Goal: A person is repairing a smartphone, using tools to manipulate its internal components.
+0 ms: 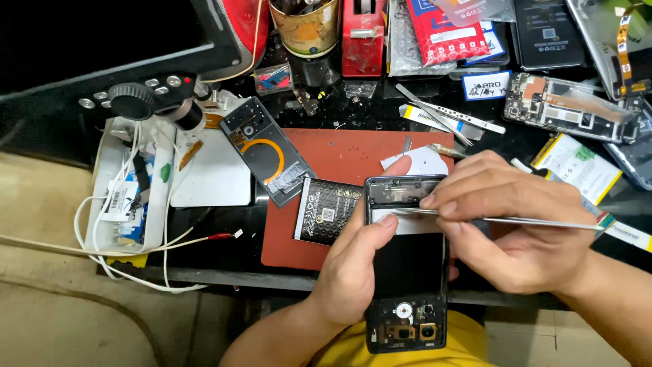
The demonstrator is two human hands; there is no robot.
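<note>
The opened phone (pixel 406 265) is gripped by the left hand (pixel 353 272) above the red mat (pixel 339 156), its long axis toward the body, overhanging the counter (pixel 224 261) edge. Tweezers (pixel 502 219) are pinched in the right hand (pixel 509 224). A battery (pixel 326 211) lies just left.

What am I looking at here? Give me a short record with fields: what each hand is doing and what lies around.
Left hand: left hand grips an opened phone from its left side, thumb across the frame
Right hand: right hand pinches tweezers, tips inside the phone's upper part
Phone state: back off, inner parts bare
Beside phone: black battery on the red mat
Also on mat: grey back cover with orange ring
Behind: red tape dispenser, tin can
Left: white cables
</note>
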